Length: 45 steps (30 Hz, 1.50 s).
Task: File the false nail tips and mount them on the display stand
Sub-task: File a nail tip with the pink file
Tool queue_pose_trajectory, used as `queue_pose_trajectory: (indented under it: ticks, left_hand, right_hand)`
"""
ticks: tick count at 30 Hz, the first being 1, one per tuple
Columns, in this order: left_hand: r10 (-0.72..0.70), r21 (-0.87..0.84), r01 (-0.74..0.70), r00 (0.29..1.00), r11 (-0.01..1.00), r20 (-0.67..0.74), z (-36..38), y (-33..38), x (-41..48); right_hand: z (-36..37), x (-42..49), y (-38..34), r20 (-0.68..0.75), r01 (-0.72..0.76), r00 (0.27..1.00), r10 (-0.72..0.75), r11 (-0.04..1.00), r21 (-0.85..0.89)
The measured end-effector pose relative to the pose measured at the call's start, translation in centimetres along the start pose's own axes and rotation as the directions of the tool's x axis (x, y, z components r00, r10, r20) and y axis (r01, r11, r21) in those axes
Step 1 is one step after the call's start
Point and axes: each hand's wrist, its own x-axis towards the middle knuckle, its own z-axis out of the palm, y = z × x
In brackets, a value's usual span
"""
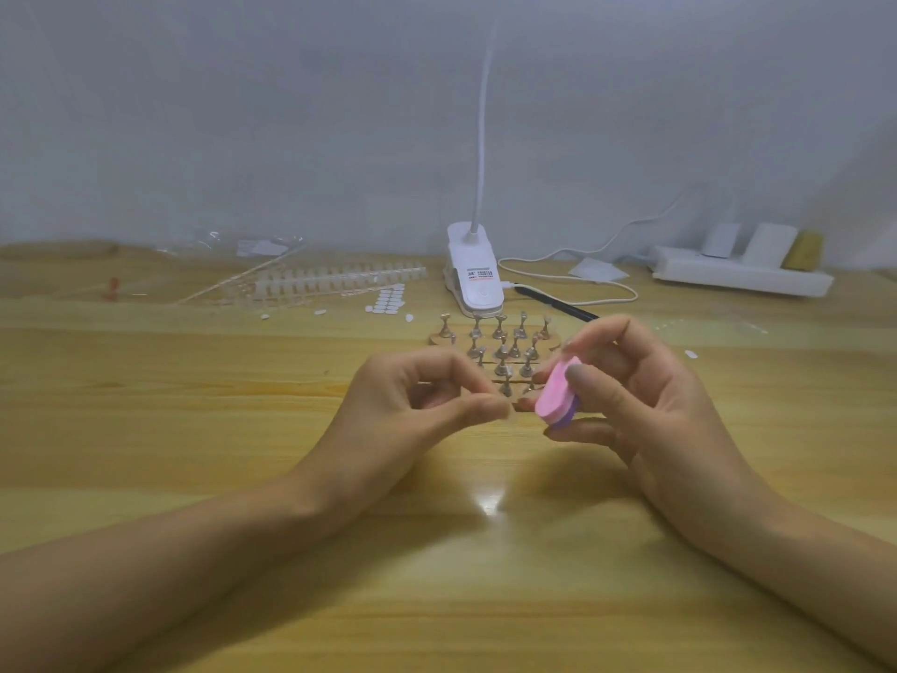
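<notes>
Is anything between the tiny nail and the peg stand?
Nothing visible. The nail tip pinched in the left hand sits just in front of the display stand; the pink file in the right hand is off to the side.

A pale wooden table (145, 429) with a glossy top fills the lower half, meeting a plain grey-white wall (242, 114). At twelve o'clock a white clip lamp (473, 272) sits by the wall, its thin neck rising out of view, with a black pen (558, 303) lying just beside it at one o'clock and a white cable (573, 279) looping past a small white packet (597, 270). At two o'clock lies a white power strip (738, 279) holding white plugs (769, 245); at ten o'clock lies a crumpled clear wrapper (233, 242).
</notes>
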Motion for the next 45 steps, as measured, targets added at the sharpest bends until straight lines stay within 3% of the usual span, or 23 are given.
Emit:
queue_pose_trajectory:
  ticks: [3,7,10,14,18,20,22,27,33,37,39,41,43,45]
  left_hand:
    - [-0.103,-0.087,0.102,0.995,0.991,0.003,0.0,0.0,0.2]
    - [-0.134,-0.124,0.136,0.991,0.983,0.021,0.0,0.2,0.1]
    - [-0.139,-0.116,0.142,0.990,0.983,0.036,0.0,0.4,0.0]
    - [-0.159,-0.138,0.164,0.986,0.977,0.049,0.0,0.6,0.0]
    - [-0.138,-0.173,0.142,0.990,0.975,0.035,0.0,0.6,0.0]
    - [-0.123,-0.142,0.127,0.992,0.982,0.030,-0.1,0.1,0.0]
    - [-0.107,-0.117,0.112,0.993,0.987,0.052,-0.2,-0.3,0.2]
    - [-0.130,-0.126,0.150,0.979,0.981,0.159,-0.1,-0.6,0.1]
    - [-0.197,-0.175,0.216,0.973,0.961,0.116,-0.1,-0.2,0.5]
    - [-0.273,-0.231,0.289,0.957,0.929,0.099,-0.3,-0.2,1.3]
    - [-0.208,-0.143,0.208,0.978,0.968,0.021,-1.1,-0.5,1.9]
    - [-0.102,0.122,0.109,0.993,0.987,-0.061,-2.1,-0.8,2.4]
    - [-0.039,0.349,0.049,0.999,0.936,-0.035,-2.5,-1.3,2.4]
    - [-0.053,0.446,0.050,0.999,0.893,-0.007,-2.1,-1.6,2.3]
  right_hand:
    - [0.2,-0.3,-0.1,0.096,0.043,0.995,-0.034,0.995,-0.095]
    - [0.3,-0.5,0.2,0.205,0.027,0.979,0.017,0.977,-0.210]
    - [0.3,-0.3,0.2,0.221,0.024,0.974,0.040,0.959,-0.282]
    - [0.1,-0.1,0.2,0.203,-0.017,0.977,0.069,0.970,-0.244]
    - [0.1,-0.5,0.5,0.285,-0.007,0.953,0.104,0.946,-0.323]
    - [0.2,-0.8,0.7,0.284,0.104,0.958,0.037,0.879,-0.464]
    - [0.0,-0.8,0.4,0.270,0.263,0.955,-0.126,0.781,-0.566]
    - [0.3,-0.1,-1.2,0.405,0.514,0.858,-0.316,0.537,-0.669]
    - [0.8,1.0,-2.3,0.388,0.499,0.866,-0.316,0.487,-0.717]
    - [0.9,3.0,-2.8,0.347,0.459,0.888,-0.300,0.548,-0.700]
    - [0.8,4.0,-2.9,0.297,0.422,0.905,-0.303,0.574,-0.702]
    - [0.5,4.8,-2.4,0.239,0.374,0.925,-0.296,0.592,-0.714]
    - [0.4,5.2,-1.4,0.219,0.343,0.935,-0.278,0.567,-0.748]
    - [0.5,5.3,-0.3,0.218,0.329,0.938,-0.268,0.503,-0.799]
